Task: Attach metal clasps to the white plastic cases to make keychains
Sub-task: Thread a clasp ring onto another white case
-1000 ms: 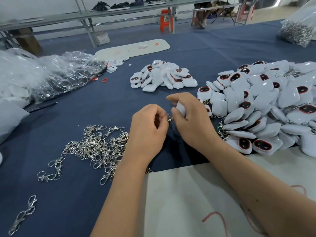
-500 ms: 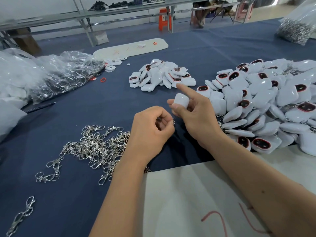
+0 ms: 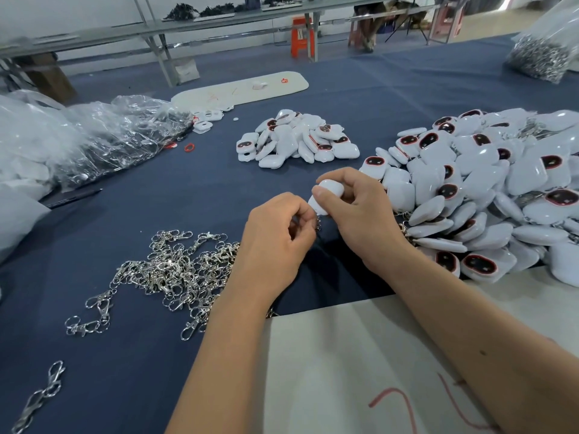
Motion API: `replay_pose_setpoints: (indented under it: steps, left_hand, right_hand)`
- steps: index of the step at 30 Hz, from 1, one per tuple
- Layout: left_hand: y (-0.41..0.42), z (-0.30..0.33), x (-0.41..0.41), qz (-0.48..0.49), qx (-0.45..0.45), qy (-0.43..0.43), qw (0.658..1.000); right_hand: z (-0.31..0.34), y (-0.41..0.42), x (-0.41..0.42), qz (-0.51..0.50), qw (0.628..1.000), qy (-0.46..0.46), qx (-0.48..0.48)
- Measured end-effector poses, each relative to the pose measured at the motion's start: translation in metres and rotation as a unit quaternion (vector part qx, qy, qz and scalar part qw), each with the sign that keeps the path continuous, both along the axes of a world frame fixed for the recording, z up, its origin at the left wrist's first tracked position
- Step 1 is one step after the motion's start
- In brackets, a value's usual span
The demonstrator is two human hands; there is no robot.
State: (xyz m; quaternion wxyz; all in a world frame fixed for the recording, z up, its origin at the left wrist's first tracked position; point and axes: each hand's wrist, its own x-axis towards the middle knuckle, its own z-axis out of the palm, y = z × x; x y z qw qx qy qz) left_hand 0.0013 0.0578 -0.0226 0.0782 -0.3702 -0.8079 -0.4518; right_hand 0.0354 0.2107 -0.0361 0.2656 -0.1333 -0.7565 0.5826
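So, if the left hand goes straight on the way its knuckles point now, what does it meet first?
Most likely the white plastic case gripped by the right hand, just ahead of the left hand, with a small metal clasp between them. Depth is unclear; they may already touch.

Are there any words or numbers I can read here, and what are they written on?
No readable words or numbers anywhere.
Red scribble on the white board: only curved strokes, no letters.
Red marks on the far white board: too small and blurred to read.
White plastic cases: dark red-rimmed windows, no text.
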Motion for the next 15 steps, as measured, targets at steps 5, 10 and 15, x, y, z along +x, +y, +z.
replay_pose_setpoints:
  steps: [5,10,15]
  left_hand:
    - [0.0008,-0.0015,-0.0014,0.007,-0.015,0.021,1.0]
    - [0.0012,-0.0018,-0.0005,0.018,-0.018,0.025,0.999]
    - [0.0012,-0.0009,0.0004,0.025,-0.018,0.021,0.999]
  right_hand:
    - [-0.0023,0.0018,-0.0001,-0.01,1.0,0.005,-0.005]
    - [-0.0033,0.0019,-0.0004,-0.024,1.0,0.006,0.005]
    - [-0.0027,0.002,0.0007,-0.022,1.0,0.011,0.002]
